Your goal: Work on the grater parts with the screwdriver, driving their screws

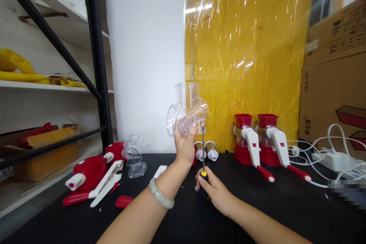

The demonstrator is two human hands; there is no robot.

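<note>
My left hand (186,144) is closed around the underside of a clear plastic grater housing (188,112), raised above the table. The housing has a wide round mouth at its left and a square chute on top. In my right hand (213,187) is a screwdriver (203,152) with a black and yellow handle, its shaft pointing up. The screwdriver's tip is at the lower right part of the housing; whether it sits in a screw is too small to tell. Behind my hands lie two grater drums (212,151) with white ends.
Two assembled red rotary graters (243,148) with white cranks stand at the right, near white cables and a power strip (337,160). Red bases (88,173), white crank arms (107,187) and clear parts (137,169) lie left. A shelf rack (98,65) and a large carton (334,72) flank the black table (243,217).
</note>
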